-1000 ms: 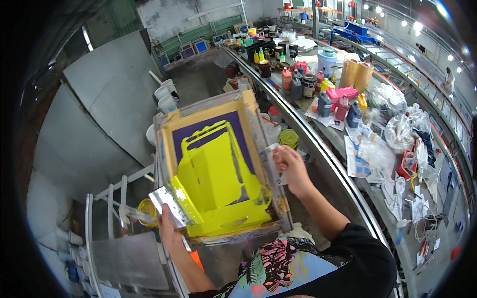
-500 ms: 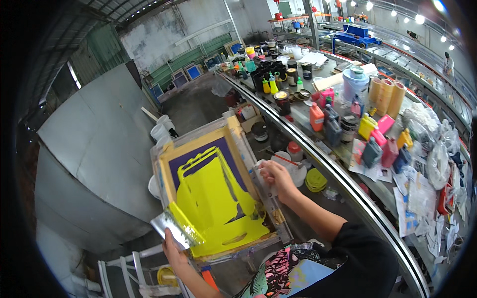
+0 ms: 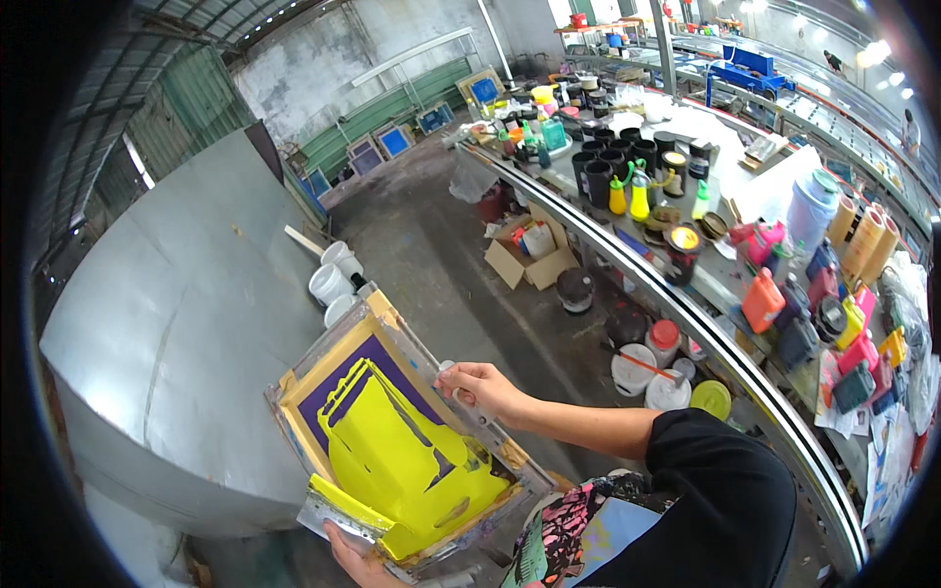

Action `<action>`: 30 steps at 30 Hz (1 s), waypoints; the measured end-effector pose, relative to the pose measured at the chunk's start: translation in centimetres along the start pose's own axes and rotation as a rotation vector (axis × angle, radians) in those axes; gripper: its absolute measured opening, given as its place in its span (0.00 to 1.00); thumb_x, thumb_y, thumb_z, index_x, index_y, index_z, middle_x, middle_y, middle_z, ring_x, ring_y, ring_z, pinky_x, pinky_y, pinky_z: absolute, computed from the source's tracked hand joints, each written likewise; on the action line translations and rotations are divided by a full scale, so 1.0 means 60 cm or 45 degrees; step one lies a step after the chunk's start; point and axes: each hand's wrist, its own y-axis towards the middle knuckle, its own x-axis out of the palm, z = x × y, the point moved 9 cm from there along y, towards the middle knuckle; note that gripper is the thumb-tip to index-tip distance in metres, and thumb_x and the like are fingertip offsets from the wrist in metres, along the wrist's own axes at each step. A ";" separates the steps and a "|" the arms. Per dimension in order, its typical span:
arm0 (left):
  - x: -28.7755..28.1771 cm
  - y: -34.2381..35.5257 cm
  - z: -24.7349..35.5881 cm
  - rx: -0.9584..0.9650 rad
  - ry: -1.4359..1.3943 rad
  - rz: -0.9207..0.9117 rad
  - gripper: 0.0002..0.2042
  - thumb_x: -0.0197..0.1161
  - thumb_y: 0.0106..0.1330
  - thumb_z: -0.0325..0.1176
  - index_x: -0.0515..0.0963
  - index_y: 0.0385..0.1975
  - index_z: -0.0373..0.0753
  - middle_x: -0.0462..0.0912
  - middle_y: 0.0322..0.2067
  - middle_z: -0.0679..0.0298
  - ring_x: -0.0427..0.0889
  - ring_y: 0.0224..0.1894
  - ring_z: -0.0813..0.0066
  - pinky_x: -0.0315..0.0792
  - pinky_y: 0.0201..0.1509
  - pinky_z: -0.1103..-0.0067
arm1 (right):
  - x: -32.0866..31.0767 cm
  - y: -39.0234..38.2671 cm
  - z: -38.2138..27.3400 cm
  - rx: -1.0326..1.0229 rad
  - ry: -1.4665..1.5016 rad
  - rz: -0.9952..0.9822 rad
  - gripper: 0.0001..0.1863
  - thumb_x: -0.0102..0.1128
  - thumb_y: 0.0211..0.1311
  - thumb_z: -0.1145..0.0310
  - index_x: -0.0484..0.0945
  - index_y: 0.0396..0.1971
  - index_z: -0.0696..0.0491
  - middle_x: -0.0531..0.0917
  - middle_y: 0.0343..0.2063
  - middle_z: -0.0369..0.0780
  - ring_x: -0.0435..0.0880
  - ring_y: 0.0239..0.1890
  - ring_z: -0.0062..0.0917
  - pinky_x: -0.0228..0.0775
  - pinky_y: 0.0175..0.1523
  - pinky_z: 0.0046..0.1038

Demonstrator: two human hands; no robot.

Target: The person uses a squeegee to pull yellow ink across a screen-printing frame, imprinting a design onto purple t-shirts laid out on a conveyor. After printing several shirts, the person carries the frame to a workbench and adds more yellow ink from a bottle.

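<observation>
A screen printing frame (image 3: 299,392) is tilted in front of me, its purple mesh (image 3: 371,353) largely covered with thick yellow-green ink (image 3: 387,431). My left hand (image 3: 358,557) is closed on a metal-backed squeegee (image 3: 338,512) at the frame's lower left corner. Yellow ink coats the blade side; most of the fingers are hidden beneath. On the right edge of the frame, my right hand (image 3: 480,390) has its fingers curled around the rim. A small whitish piece shows by those fingertips, too small to name.
A large grey metal panel (image 3: 167,343) stands close on the left, with white buckets (image 3: 331,282) beyond the frame. To the right runs a long table rail (image 3: 627,289) with ink bottles (image 3: 763,301) and black pots (image 3: 598,181). An open cardboard box (image 3: 529,257) and lidded tubs (image 3: 637,370) sit on the floor.
My view has turned left, so the table items appear farther right. The frame, squeegee and both hands sit lower and left in view; more floor and the cardboard box show.
</observation>
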 end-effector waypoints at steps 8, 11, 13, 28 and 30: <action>0.413 0.568 -0.212 -0.848 -0.886 -0.054 0.36 0.63 0.73 0.52 0.64 0.72 0.32 0.67 0.72 0.57 0.67 0.72 0.61 0.64 0.73 0.64 | -0.194 0.492 -0.090 -0.210 0.092 0.367 0.13 0.57 0.77 0.60 0.84 0.42 0.53 0.81 0.30 0.30 0.64 0.26 0.09 0.57 0.33 0.16; 0.597 0.740 -0.254 -0.828 -0.867 -0.167 0.38 0.63 0.73 0.52 0.60 0.74 0.31 0.61 0.75 0.56 0.63 0.74 0.61 0.60 0.76 0.64 | -0.287 0.666 -0.103 -0.258 0.222 0.449 0.13 0.59 0.76 0.58 0.82 0.40 0.54 0.80 0.28 0.30 0.64 0.25 0.09 0.56 0.33 0.16; 0.710 0.874 -0.278 -0.761 -0.948 -0.260 0.40 0.63 0.73 0.52 0.58 0.74 0.29 0.60 0.76 0.55 0.63 0.75 0.62 0.59 0.77 0.64 | -0.337 0.795 -0.131 -0.321 0.197 0.485 0.14 0.59 0.76 0.57 0.82 0.40 0.53 0.79 0.28 0.29 0.64 0.25 0.09 0.56 0.32 0.15; 1.231 1.661 -0.548 -0.969 -1.034 -0.037 0.41 0.61 0.70 0.60 0.59 0.77 0.43 0.57 0.76 0.59 0.58 0.76 0.57 0.58 0.74 0.54 | -0.530 1.889 -0.230 -0.172 0.210 0.280 0.13 0.59 0.75 0.58 0.82 0.41 0.53 0.79 0.29 0.28 0.66 0.26 0.10 0.56 0.32 0.18; 1.295 1.771 -0.625 -0.942 -0.998 -0.023 0.41 0.60 0.71 0.60 0.58 0.77 0.43 0.57 0.76 0.59 0.58 0.76 0.58 0.57 0.75 0.54 | -0.534 2.042 -0.231 -0.166 0.145 0.239 0.13 0.58 0.75 0.57 0.82 0.40 0.53 0.78 0.28 0.28 0.65 0.26 0.10 0.56 0.33 0.18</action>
